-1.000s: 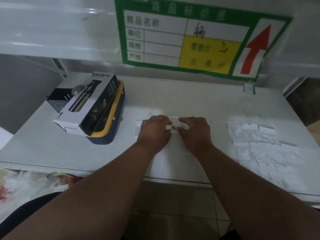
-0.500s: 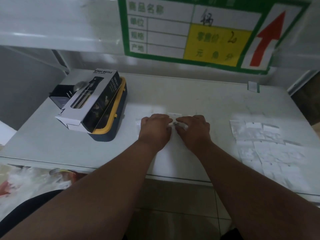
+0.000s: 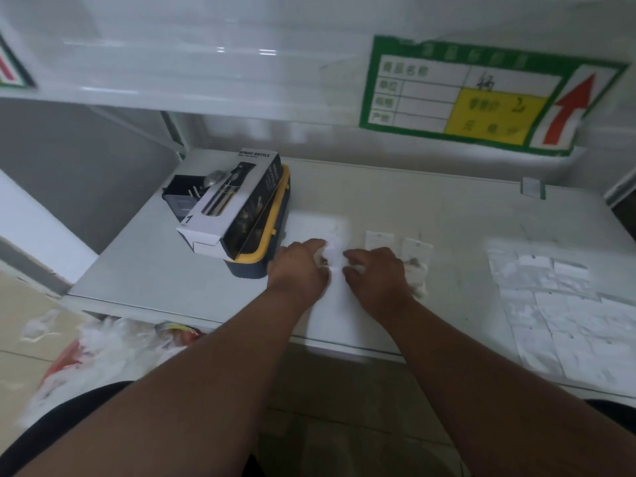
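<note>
Our left hand (image 3: 299, 266) and right hand (image 3: 377, 273) rest side by side on the shelf (image 3: 447, 208), a small packet (image 3: 329, 255) between them. Left of them a box (image 3: 229, 204) lies on a case (image 3: 256, 268) — a spread of packets (image 3: 564, 311) lies well apart on the right.

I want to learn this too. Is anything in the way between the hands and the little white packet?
Nothing visible is. The left hand pinches the packet on the shelf, and the right hand sits just beside it; blur hides whether it holds on.
</note>
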